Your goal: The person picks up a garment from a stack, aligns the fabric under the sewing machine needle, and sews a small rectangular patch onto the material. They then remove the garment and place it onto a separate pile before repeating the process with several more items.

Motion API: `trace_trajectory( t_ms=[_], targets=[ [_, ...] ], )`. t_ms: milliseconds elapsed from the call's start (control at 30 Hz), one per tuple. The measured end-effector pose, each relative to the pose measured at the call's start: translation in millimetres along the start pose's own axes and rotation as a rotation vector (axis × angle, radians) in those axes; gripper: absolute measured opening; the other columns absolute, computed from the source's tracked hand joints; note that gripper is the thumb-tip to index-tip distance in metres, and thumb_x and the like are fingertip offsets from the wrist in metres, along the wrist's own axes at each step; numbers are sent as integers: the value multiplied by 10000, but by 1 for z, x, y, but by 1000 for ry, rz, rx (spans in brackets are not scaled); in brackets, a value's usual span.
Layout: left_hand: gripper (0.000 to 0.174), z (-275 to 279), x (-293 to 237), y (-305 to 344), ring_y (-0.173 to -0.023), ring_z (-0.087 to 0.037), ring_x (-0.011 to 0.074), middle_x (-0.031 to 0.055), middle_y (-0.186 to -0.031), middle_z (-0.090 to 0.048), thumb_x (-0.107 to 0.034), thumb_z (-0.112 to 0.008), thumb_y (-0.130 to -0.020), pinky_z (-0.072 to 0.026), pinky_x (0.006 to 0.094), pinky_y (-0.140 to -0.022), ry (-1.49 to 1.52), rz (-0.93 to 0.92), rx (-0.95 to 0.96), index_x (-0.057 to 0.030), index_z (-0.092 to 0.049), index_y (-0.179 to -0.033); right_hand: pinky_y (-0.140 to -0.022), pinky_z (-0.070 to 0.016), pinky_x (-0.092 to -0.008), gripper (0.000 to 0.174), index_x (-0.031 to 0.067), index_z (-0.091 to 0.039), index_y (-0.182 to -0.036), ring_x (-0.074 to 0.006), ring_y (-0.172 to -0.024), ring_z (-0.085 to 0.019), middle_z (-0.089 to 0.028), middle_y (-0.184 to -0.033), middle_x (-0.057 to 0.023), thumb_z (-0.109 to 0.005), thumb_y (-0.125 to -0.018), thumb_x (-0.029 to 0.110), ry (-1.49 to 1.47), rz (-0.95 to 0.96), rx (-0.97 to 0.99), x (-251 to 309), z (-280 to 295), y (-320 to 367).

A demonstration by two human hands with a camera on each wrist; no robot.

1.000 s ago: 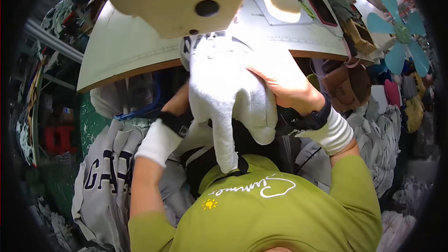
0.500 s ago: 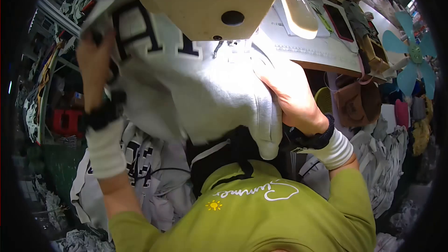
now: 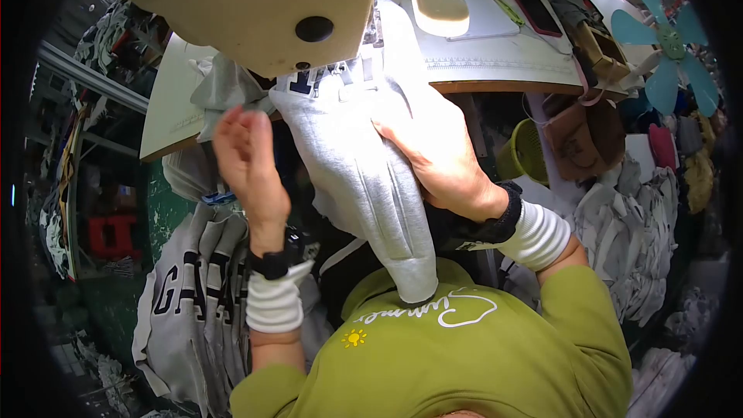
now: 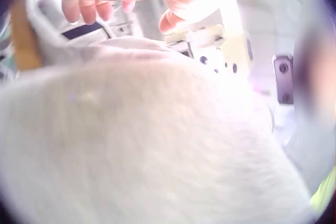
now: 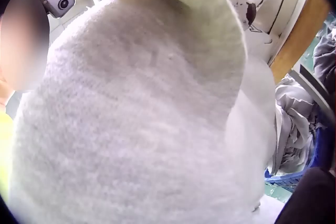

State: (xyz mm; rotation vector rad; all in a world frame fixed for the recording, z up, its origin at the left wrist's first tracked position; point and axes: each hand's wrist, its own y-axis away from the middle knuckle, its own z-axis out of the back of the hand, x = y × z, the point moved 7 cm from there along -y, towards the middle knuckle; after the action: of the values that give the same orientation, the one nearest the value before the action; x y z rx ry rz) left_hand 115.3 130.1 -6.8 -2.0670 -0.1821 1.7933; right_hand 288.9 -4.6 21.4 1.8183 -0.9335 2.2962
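Under the head of a cream sewing machine (image 3: 232,8) lies a grey fleece sweatshirt (image 3: 348,162) with dark, white-edged lettering at the needle. Its lower end hangs over the table edge toward the person's lap. My right hand (image 3: 441,155) grips the cloth just right of the needle, thumb on top. In the right wrist view, fleece (image 5: 136,103) fills most of the picture and hides most of that hand. My left hand (image 3: 251,174) is raised left of the sweatshirt, fingers loosely bent and holding nothing. The left wrist view shows its fingertips (image 4: 89,13) above the cloth.
Sweatshirts with dark letters (image 3: 190,294) hang in a stack at the lower left. Grey pieces (image 3: 619,224) are heaped at the right. A phone (image 3: 532,8) and a lamp (image 3: 437,0) are on the table (image 3: 503,62). A blue fan (image 3: 669,42) stands at the far right.
My left hand swung out left, spreading the lettered cloth, then let go and came back toward the middle. The sweatshirt has turned under the machine. My right hand stays on the cloth.
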Motion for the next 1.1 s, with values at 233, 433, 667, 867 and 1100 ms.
trace_trajectory(
  t_ms=[233, 433, 667, 867, 1100],
  targets=[
    [516, -53, 43, 28, -1075, -518, 202, 106, -1172, -540, -398, -518, -890, -413, 353, -929, 704, 732, 520, -17, -441, -1230, -777, -457, -251, 363, -74, -512, -1103, -122, -850, -543, -601, -968, -101, -629, -784, 54, -145, -200, -29, -15, 2, 3],
    [314, -43, 6, -9, -890, -618, 220, 124, -1024, -611, -80, -600, -828, -511, 348, -789, 512, 673, 527, 6, -523, -1120, -713, -479, -251, 141, -31, -600, -883, -108, -751, -574, -623, -849, -58, -649, -770, 37, -564, -331, 41, -19, 14, -14],
    [281, -42, -11, -12, -885, -619, 224, 147, -1004, -610, -22, -560, -815, -516, 357, -777, 403, 704, 525, 43, -540, -1087, -691, -472, -252, 117, -43, -608, -908, -107, -750, -568, -628, -822, -73, -581, -819, 28, -526, -257, 132, -28, 8, -16],
    [272, -55, 28, -42, -885, -622, 219, 155, -1019, -607, -24, -559, -812, -520, 328, -764, 380, 699, 450, 65, -551, -1069, -687, -481, -256, 155, -46, -605, -952, -114, -754, -577, -625, -865, -74, -567, -835, 49, -715, -205, 8, -39, 4, -32],
    [312, -43, 9, -12, -912, -616, 208, 132, -1044, -604, -65, -571, -833, -513, 322, -759, 349, 674, 571, 53, -526, -1117, -664, -503, -251, 113, -33, -604, -875, -114, -724, -591, -609, -812, -60, -587, -835, 72, -854, -454, 42, -43, 3, -17]
  ],
)
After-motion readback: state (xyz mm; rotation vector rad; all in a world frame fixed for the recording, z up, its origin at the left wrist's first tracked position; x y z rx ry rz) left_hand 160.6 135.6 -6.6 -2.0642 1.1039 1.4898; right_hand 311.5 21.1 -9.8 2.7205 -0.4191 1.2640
